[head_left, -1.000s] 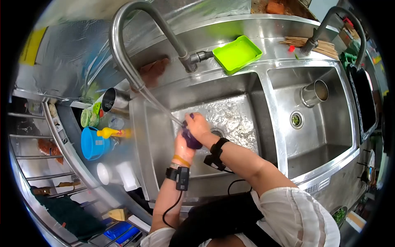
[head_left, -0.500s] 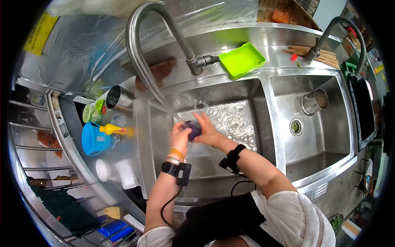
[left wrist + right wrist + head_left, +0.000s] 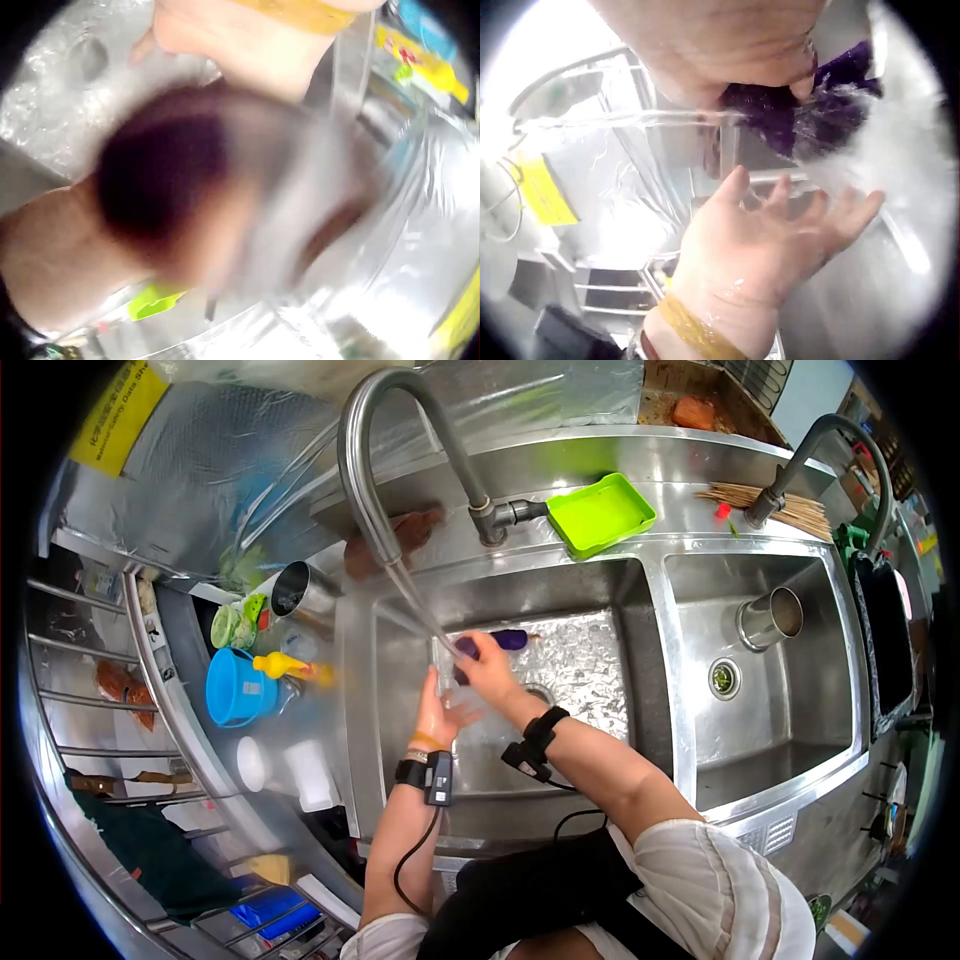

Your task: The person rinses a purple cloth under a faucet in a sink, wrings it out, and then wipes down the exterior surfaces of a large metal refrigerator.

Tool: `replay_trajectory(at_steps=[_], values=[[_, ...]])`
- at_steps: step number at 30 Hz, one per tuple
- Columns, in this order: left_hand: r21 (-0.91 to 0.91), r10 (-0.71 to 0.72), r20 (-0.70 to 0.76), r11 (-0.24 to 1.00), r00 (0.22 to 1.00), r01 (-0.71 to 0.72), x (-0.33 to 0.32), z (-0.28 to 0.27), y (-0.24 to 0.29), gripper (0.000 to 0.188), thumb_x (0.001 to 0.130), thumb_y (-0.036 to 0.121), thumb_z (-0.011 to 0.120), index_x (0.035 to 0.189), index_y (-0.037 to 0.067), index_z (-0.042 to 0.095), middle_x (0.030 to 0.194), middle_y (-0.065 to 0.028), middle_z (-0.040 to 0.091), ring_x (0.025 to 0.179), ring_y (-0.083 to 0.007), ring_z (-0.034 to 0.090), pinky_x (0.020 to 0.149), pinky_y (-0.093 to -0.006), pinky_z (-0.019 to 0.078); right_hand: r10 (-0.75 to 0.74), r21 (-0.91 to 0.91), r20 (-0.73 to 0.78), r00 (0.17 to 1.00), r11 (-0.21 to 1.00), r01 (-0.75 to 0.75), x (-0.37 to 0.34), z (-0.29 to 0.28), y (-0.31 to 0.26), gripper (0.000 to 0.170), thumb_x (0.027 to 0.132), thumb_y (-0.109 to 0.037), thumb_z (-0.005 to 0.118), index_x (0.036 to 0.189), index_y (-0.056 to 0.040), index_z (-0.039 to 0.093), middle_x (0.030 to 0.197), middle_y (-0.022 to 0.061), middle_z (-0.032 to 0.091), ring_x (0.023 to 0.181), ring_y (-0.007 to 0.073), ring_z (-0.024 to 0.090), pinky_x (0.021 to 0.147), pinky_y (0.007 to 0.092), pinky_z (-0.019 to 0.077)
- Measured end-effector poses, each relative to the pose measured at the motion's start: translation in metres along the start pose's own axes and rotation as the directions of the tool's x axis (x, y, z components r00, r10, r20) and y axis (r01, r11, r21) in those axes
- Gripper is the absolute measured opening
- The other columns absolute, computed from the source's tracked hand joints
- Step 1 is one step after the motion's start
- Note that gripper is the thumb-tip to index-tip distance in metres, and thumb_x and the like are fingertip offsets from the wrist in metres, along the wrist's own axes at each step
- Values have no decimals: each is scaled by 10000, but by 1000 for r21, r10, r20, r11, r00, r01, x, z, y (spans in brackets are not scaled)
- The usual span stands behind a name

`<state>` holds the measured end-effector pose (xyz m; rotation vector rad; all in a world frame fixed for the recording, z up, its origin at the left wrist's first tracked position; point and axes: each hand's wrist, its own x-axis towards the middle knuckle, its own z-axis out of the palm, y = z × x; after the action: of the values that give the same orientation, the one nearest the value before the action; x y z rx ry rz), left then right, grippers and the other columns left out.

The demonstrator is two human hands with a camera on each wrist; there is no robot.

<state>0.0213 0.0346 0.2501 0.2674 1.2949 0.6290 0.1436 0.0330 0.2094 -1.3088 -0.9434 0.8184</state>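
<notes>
My right hand (image 3: 490,672) grips a wet, dark purple cloth (image 3: 511,640) over the left sink basin (image 3: 400,770). One end of the cloth juts out to the right of the fist. Running water (image 3: 425,608) from the tall faucet (image 3: 358,470) falls onto the hand and cloth. In the right wrist view, the cloth (image 3: 832,124) hangs in folds and water splashes off it. Just below, my left hand (image 3: 742,247) holds nothing, palm up with fingers spread. The left wrist view shows the cloth (image 3: 161,172) as a dark blur.
A green tray (image 3: 600,515) sits on the back ledge near wooden skewers (image 3: 770,505). In the right basin (image 3: 740,750) lies a metal cup (image 3: 765,622). Left of the sink are a blue bucket (image 3: 240,688), a yellow bottle (image 3: 285,668) and a metal container (image 3: 303,592). A brownish cloth (image 3: 400,540) lies behind the faucet.
Both hands were on the bunched cloth under the water. The left hand has let go and opened below; the right now holds the cloth alone, one end swung out to the right.
</notes>
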Motion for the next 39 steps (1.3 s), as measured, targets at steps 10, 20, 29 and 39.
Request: replay_trajectory(at_steps=[10,20,29,39], values=[[-181,240,358,966,902,-185,-13,-17,-50,394,990,404,468,1170,75,589,1118,-101,631,970,-240,624,872,-385,512,-152,-275,211,965,939,208,-79,-18,-66,271,855,-317,654,887,-48,668,920,147,641,890,364,588,786,457,464],[-175,5,529,979,849,104,-6,-26,-38,389,931,483,560,1062,119,609,1007,-54,673,920,-214,661,806,-405,547,-160,-260,139,977,946,192,-107,-26,-69,263,891,-287,637,916,-28,680,1031,158,562,983,358,559,866,415,470],[-172,88,212,984,973,-51,-27,10,-58,414,952,435,520,1172,95,607,1135,-76,640,1057,-239,617,905,-401,509,-25,-283,-66,997,959,6,-73,-31,-46,230,895,-287,611,865,-63,654,954,160,588,920,391,576,804,434,487],[-196,42,288,981,957,16,-16,11,-57,356,953,394,493,1149,123,614,1137,-56,655,1036,-233,635,918,-400,510,91,-419,-112,990,899,-130,-43,-25,-33,219,887,-289,604,914,-80,663,904,140,595,836,375,606,763,470,505]])
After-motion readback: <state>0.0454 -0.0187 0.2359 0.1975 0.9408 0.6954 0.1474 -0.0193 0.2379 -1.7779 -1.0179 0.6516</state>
